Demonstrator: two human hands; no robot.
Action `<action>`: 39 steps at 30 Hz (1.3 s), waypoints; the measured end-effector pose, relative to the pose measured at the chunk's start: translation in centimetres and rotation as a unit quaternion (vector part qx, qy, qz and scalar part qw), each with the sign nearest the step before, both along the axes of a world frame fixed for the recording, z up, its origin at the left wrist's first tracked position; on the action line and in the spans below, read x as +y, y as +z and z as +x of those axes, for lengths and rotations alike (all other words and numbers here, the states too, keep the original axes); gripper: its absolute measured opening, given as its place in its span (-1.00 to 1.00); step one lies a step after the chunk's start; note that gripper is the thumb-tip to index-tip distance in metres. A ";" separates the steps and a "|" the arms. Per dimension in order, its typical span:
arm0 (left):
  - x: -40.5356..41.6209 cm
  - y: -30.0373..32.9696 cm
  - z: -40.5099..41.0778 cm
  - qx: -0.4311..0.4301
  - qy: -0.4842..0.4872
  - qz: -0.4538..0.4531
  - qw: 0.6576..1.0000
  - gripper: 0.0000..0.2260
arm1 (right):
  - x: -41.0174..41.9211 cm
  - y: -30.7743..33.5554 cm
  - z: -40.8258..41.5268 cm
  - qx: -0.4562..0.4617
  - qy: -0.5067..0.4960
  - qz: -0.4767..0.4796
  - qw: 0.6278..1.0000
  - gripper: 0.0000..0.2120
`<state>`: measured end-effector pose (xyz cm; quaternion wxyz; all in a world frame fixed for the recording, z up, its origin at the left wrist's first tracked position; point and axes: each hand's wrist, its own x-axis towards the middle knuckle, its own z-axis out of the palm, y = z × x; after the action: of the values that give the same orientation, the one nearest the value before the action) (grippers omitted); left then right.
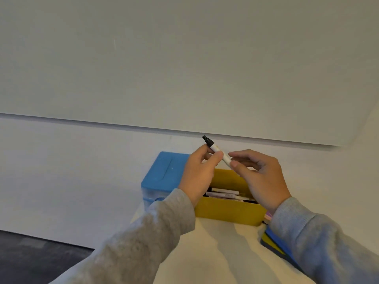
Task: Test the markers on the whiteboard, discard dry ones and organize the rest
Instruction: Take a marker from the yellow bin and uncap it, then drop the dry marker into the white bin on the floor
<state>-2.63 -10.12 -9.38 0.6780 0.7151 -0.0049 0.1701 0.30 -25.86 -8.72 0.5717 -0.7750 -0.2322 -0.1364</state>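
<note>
I read this as the start of testing one marker: my left hand pinches its white barrel just below the black end, my right hand pinches the lower end, and it sits tilted between them above the yellow box of remaining markers. Whether that black end is a cap or a bare tip I cannot tell. The whiteboard hangs above and beyond both hands, so next I'd raise the tip to it and draw a stroke.
</note>
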 end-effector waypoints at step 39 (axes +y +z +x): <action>23.5 -27.1 -15.8 0.299 0.345 0.104 0.884 -0.98 | 21.7 -18.4 -8.5 -0.129 0.273 -0.418 0.857 -0.54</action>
<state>-18.48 13.40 -36.52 0.4674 0.7551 0.4273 0.1697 -8.20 -4.21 -27.14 0.1728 -0.8223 -0.5410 0.0366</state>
